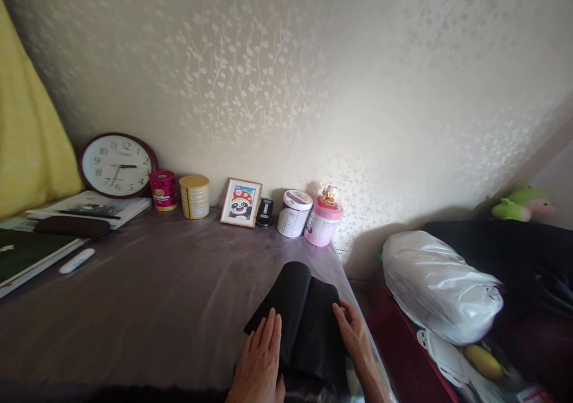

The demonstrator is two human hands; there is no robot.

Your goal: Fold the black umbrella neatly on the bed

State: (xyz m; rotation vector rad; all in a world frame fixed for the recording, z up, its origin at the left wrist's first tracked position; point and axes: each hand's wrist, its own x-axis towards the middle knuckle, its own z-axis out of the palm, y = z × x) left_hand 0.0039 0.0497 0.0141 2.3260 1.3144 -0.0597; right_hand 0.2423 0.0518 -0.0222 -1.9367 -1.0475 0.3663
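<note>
A piece of folded black cloth (320,325) lies near the right edge of the table, with a thicker, rounded fold along its left half. My left hand (262,355) rests flat on the left side of that fold, fingers stretched out and close together. At the cloth's right edge, my right hand (353,331) has its thumb and forefinger closed on the border; its other fingers are partly hidden. The lower end of the cloth runs down between my wrists.
Along the wall stand a clock (117,164), a pink tin (163,191), a yellow-lidded can (194,197), a panda picture frame (240,203), a white tub (294,215) and a pink tub (323,222). A white plastic bag (439,283) sits beyond the table's right edge.
</note>
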